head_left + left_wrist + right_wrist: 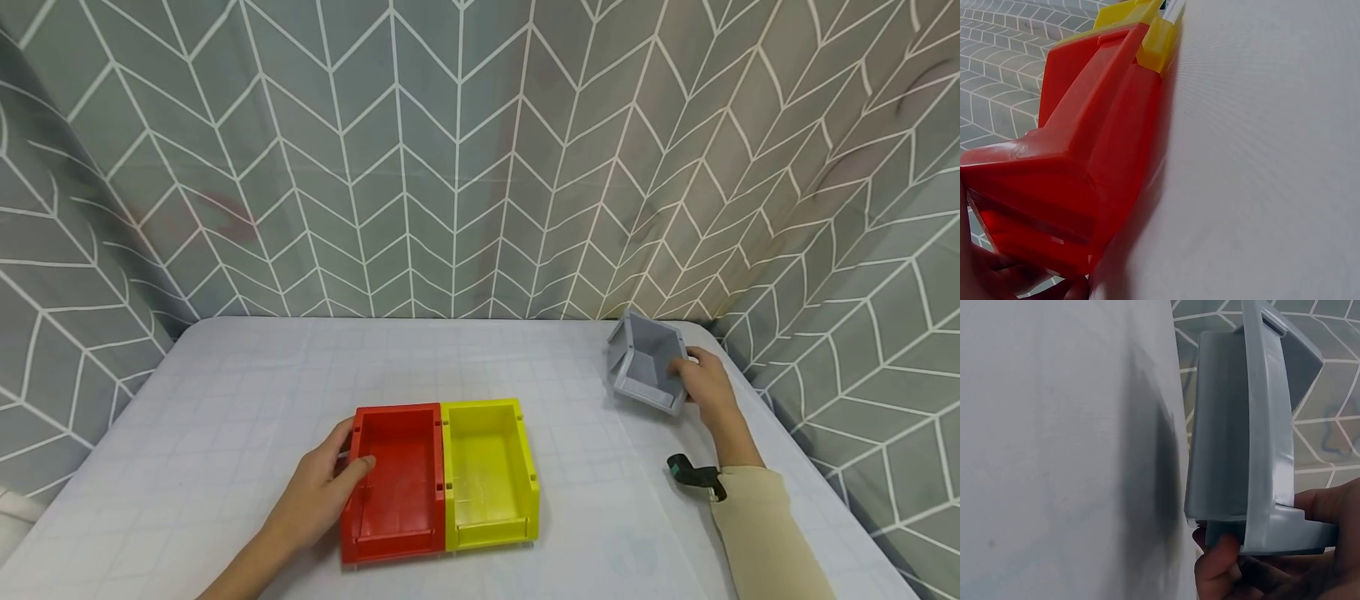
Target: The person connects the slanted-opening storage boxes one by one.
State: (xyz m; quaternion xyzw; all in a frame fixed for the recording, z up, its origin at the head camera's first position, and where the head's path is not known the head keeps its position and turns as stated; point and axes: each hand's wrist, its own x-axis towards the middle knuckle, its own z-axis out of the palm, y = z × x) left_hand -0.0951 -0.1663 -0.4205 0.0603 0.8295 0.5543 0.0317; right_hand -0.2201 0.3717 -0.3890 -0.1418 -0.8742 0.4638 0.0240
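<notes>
A red plastic bin point(401, 467) stands against a yellow bin point(487, 467), side by side on the white table. My left hand point(322, 483) grips the red bin's left wall, thumb over the rim and fingers outside; the left wrist view shows the red wall point(1116, 125) close up. At the far right, my right hand point(705, 383) holds a grey bin point(648, 367) by its right wall, thumb inside. The grey bin is tilted, and in the right wrist view its shadow falls on the table beside it, with fingers point(1216, 562) curled under its edge.
The white table point(225, 392) ends at a patterned curtain point(450, 167) behind and at both sides. A black strap with a small device point(693, 475) sits at the right wrist, beside a beige sleeve point(765, 533).
</notes>
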